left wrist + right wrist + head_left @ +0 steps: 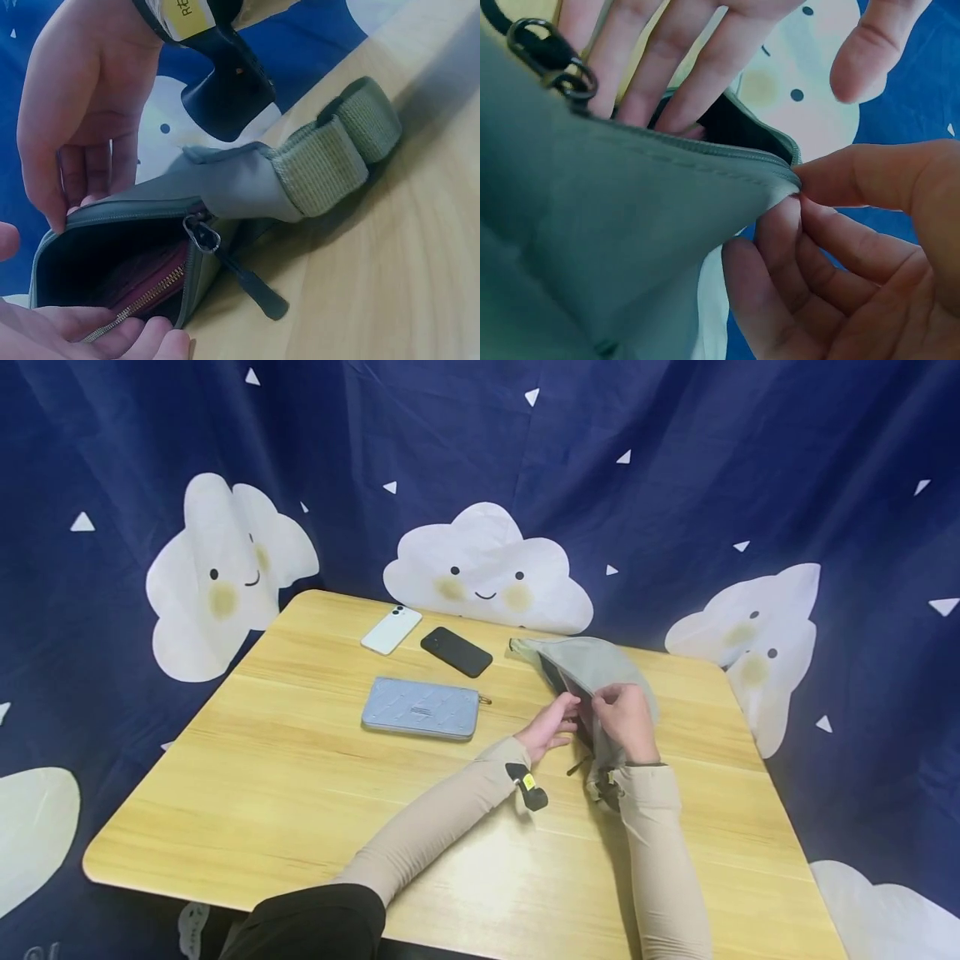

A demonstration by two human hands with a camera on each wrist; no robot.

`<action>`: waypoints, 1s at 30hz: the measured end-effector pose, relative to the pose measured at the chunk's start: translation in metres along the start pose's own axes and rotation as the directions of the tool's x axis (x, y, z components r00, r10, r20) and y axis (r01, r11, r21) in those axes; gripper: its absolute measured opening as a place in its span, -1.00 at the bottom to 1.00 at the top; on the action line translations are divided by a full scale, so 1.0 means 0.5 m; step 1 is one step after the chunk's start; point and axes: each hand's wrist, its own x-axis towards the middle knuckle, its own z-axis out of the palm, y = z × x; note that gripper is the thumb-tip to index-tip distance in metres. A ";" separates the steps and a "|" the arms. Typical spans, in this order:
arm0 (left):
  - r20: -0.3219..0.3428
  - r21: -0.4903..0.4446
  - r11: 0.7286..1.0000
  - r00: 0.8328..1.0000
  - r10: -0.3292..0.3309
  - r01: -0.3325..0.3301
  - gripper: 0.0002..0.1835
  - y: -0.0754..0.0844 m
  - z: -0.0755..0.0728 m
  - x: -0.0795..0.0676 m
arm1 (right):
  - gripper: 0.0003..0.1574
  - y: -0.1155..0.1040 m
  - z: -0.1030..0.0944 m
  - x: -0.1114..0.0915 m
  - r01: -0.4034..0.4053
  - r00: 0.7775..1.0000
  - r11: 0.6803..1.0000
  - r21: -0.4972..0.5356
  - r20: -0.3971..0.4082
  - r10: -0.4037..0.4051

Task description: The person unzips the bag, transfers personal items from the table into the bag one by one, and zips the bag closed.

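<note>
Grey-green fabric bag (609,664) with a long zipped mouth lies on the right part of the light wood-grain table (300,785), between and beneath the fingers of both hands; the mouth is parted.

Layout, left to right:

White smartphone with a dual-lens camera (392,630): flat near the far edge of the table, lens side up.

Pale blue quilted zip wallet (420,708): flat, nearer the person, with a small metal ring at its right end.

Black rectangular smartphone (456,652): flat, just right of the white one.

Left hand (550,728): fingers extended and unclenched, tips inside the mouth of the bag; the thumb stands apart from the fabric. Nothing is grasped.

Dark red item with a brass-toothed zipper (154,279): inside the bag, directly beside the left fingertips (whether they touch it cannot be told).

Right hand (628,722): thumb and forefinger pinch the edge of the mouth at one corner, the remaining fingers bent beneath the fabric.

Black zipper pull (259,295): hangs from the slider at the strap end of the mouth, clear of the fingers.

Green webbing strap (322,165): folded, beyond the slider, next to the tabletop.
</note>
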 end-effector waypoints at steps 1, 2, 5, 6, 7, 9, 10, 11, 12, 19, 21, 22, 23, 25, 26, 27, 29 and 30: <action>-0.001 0.008 1.000 1.000 -0.002 0.002 -0.20 0.000 -0.001 0.001 | -0.71 -0.001 0.000 0.000 -0.003 1.000 1.000 -0.005 -0.005 0.003; 0.000 0.016 1.000 1.000 -0.003 0.002 -0.20 -0.002 -0.001 0.002 | -0.71 -0.001 0.000 -0.001 -0.004 1.000 1.000 -0.011 -0.012 0.004; -0.006 0.035 0.999 1.000 -0.006 0.006 -0.26 -0.005 0.000 0.001 | -0.72 -0.003 -0.001 -0.002 -0.012 0.999 0.999 -0.035 -0.031 0.011; -0.012 0.044 0.999 1.000 -0.005 0.006 -0.29 -0.006 0.000 -0.001 | -0.72 -0.003 -0.002 -0.002 -0.013 0.999 0.999 -0.042 -0.038 0.011; -0.018 0.060 0.998 1.000 -0.001 0.002 -0.32 -0.005 0.000 -0.005 | -0.73 -0.003 -0.001 -0.002 -0.012 0.999 0.999 -0.051 -0.047 0.010; -0.020 0.117 0.993 1.000 0.014 -0.012 -0.40 -0.003 -0.005 -0.013 | -0.74 -0.001 -0.002 -0.001 -0.010 0.998 0.998 -0.059 -0.059 0.006; -0.019 0.161 0.987 0.999 0.029 -0.026 -0.44 -0.002 -0.010 -0.017 | -0.74 0.000 -0.002 -0.001 -0.006 0.998 0.998 -0.060 -0.063 0.002; -0.009 0.207 0.977 0.999 0.047 -0.044 -0.47 0.001 -0.016 -0.023 | -0.74 0.002 -0.002 0.000 -0.003 0.998 0.998 -0.062 -0.066 -0.001; 0.008 0.262 0.963 0.998 0.067 -0.067 -0.49 0.005 -0.025 -0.030 | -0.74 0.003 -0.002 0.001 0.000 0.998 0.998 -0.063 -0.066 -0.004; 0.199 0.648 0.721 0.968 0.150 -0.245 -0.52 0.064 -0.107 -0.096 | -0.71 0.004 -0.008 0.003 0.012 0.999 0.998 -0.054 -0.051 -0.014; 0.210 0.717 0.641 0.962 0.176 -0.274 -0.54 0.082 -0.134 -0.113 | -0.71 0.003 -0.009 0.003 0.012 0.999 0.999 -0.052 -0.043 -0.014; 0.209 0.739 0.613 0.960 0.187 -0.280 -0.55 0.091 -0.148 -0.121 | -0.70 0.002 -0.009 0.002 0.011 0.999 0.999 -0.052 -0.040 -0.014; 0.204 0.760 0.584 0.958 0.202 -0.285 -0.55 0.098 -0.162 -0.128 | -0.71 0.002 -0.009 0.002 0.011 0.999 0.999 -0.053 -0.037 -0.013; 0.189 0.801 0.524 0.953 0.235 -0.288 -0.55 0.109 -0.193 -0.139 | -0.71 0.001 -0.008 0.001 0.009 0.999 0.999 -0.052 -0.031 -0.010; 0.186 0.817 0.498 0.951 0.249 -0.290 -0.55 0.115 -0.208 -0.144 | -0.71 0.001 -0.008 0.001 0.011 0.999 0.999 -0.050 -0.030 -0.012; 0.184 0.832 0.472 0.947 0.262 -0.292 -0.55 0.120 -0.223 -0.150 | -0.71 0.001 -0.008 0.001 0.011 1.000 0.999 -0.050 -0.028 -0.012; 0.174 0.853 0.434 0.942 0.286 -0.289 -0.54 0.129 -0.255 -0.159 | -0.71 0.001 -0.007 0.001 0.014 1.000 0.999 -0.048 -0.025 -0.015; 0.166 0.865 0.413 0.939 0.300 -0.285 -0.54 0.134 -0.272 -0.165 | -0.71 0.002 -0.006 0.000 0.020 1.000 0.999 -0.046 -0.022 -0.021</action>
